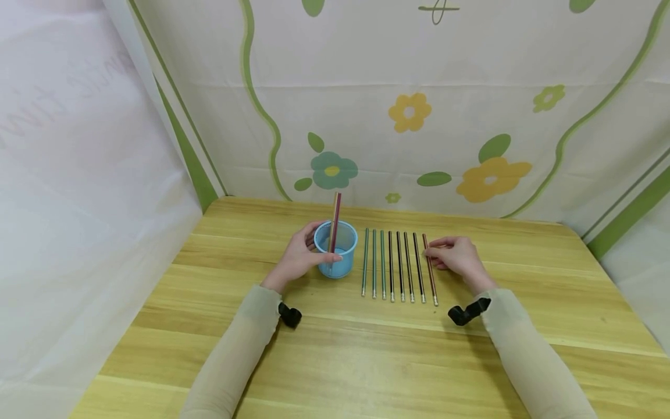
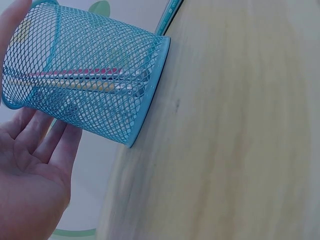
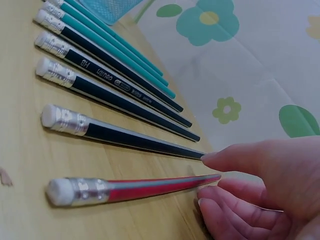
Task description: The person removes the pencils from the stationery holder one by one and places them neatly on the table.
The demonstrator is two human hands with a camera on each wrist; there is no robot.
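My left hand (image 1: 297,256) holds a blue mesh pencil cup (image 1: 344,267), thumb across the near side and fingers round the far left. The cup stands upright on the table. Inside it lean a dark red pencil (image 1: 337,218) and a yellowish one (image 1: 332,233); both also show through the mesh (image 2: 85,45) in the left wrist view. My right hand (image 1: 456,256) is at the far end of a red pencil (image 3: 145,189) lying on the table. Its thumb and bent fingers straddle that pencil, with a gap visible in the right wrist view.
Between the cup and the red pencil lies a row of black pencils (image 1: 400,267) and green pencils (image 1: 374,265), white eraser ends toward me. The wooden table (image 1: 356,361) meets a flower-printed cloth (image 1: 366,145) at the back. Another white cloth (image 1: 78,233) hangs on the left.
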